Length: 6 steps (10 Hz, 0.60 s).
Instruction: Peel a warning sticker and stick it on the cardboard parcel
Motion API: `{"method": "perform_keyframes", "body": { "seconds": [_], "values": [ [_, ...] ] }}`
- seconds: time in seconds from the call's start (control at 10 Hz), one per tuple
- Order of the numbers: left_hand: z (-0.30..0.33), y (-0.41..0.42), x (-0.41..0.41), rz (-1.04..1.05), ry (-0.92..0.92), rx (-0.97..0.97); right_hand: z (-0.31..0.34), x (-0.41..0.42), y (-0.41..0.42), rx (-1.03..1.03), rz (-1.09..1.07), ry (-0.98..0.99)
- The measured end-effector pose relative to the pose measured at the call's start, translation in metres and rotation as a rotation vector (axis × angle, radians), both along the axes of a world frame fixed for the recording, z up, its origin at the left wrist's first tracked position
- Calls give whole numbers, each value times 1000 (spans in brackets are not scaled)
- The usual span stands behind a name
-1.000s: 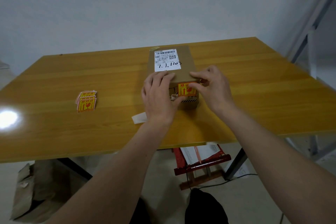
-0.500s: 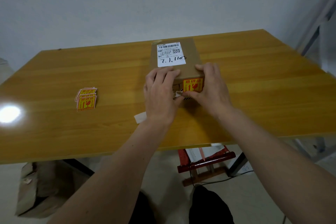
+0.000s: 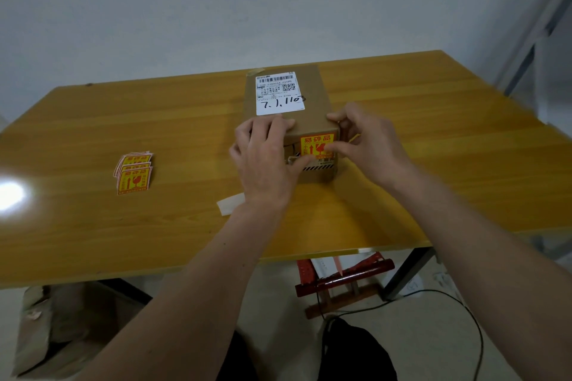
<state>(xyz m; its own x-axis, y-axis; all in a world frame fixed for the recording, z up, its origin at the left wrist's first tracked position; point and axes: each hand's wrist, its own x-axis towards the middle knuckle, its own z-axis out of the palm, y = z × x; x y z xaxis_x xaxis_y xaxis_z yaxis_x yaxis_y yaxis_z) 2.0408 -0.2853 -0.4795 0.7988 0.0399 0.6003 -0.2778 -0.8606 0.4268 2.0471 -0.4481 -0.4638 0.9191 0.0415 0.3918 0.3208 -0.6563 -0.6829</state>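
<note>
The cardboard parcel stands mid-table with a white shipping label on its top. An orange and red warning sticker lies on the parcel's near face. My left hand grips the parcel's near left corner, fingers over the top edge and thumb against the sticker's lower left. My right hand is at the parcel's right, fingers spread, thumb tip pressing the sticker's right edge. A stack of spare warning stickers lies to the left.
A white backing strip lies on the wooden table, partly under my left wrist. Under the table are a red stool, a black bag with a cable, and a brown bag. A metal frame stands at the right.
My right hand has risen from the sticker's lower part to its right edge and spread its fingers, so more of the sticker shows. My left hand stays on the parcel.
</note>
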Motion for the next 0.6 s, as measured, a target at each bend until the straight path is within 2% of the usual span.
{"method": "perform_keyframes", "body": {
  "seconds": [0.2,0.3,0.4,0.6],
  "values": [
    [-1,1,3,-4,-34,-46,-3,3,-1,191,9,-30],
    [1,4,5,-36,-18,-57,-5,1,-3,152,27,-2],
    [4,3,0,-29,79,32,-8,-4,4,2,-27,19],
    [23,6,-12,-107,236,183,-2,-19,21,-75,-272,129]
  ]
}}
